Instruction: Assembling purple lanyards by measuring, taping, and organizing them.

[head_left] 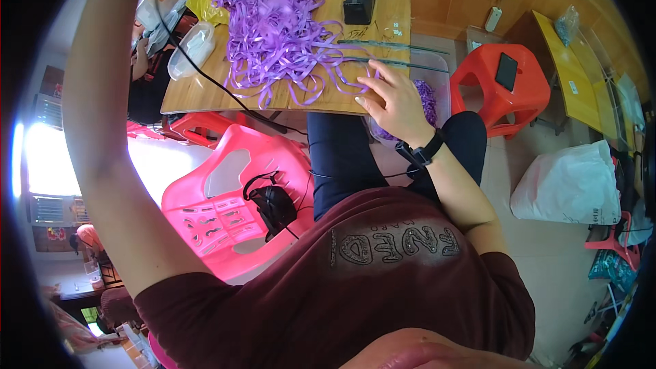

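A loose heap of purple ribbon covers the left and middle of the wooden table. At the table's near edge, my right hand reaches over with fingers apart, the fingertips close to a ribbon strand at the heap's right side. Whether they touch that strand is hard to tell. Two thin dark green rods lie across the table's right edge, just beyond this hand. My left arm stretches up along the left side to a dark band at the wrist; the left hand lies outside the picture.
A black tape dispenser stands at the table's far side. Left of the heap are yellow plastic bags and a clear container. More purple ribbon fills a clear bin under the table. A red stool bears a phone; a pink chair stands left.
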Action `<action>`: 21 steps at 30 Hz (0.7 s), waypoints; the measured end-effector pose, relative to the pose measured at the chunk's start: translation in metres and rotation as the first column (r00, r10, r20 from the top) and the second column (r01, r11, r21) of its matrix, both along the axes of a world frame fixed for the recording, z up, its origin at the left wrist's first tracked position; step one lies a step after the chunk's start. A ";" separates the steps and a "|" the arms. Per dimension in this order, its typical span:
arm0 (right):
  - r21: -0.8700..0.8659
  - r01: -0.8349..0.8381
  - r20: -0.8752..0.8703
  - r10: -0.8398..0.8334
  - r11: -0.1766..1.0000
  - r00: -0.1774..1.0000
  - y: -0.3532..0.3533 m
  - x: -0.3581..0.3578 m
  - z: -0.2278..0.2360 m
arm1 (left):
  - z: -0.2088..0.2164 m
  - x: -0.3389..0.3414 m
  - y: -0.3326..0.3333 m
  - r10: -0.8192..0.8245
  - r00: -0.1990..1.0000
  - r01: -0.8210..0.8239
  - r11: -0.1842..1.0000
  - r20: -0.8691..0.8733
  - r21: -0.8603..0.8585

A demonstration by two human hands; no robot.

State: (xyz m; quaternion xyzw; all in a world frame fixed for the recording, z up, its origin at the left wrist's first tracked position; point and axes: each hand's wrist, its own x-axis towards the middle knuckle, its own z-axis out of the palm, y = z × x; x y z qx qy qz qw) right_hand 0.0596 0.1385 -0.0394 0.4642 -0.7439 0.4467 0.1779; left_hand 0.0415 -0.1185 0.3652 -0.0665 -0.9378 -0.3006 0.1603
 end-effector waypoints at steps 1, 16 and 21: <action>-0.065 -0.041 0.092 0.047 0.997 0.995 0.000 0.000 0.003 | -0.020 0.001 0.013 0.073 0.996 -0.075 0.997 0.054 0.027; -0.691 -0.007 0.608 0.586 0.723 0.536 0.009 -0.043 0.080 | -0.210 0.013 0.065 -0.633 0.753 0.615 0.774 -0.178 -0.149; -0.668 0.049 0.624 0.522 0.743 0.581 0.023 -0.039 0.073 | -0.308 0.011 -0.015 -0.219 0.968 0.242 0.940 0.122 -0.240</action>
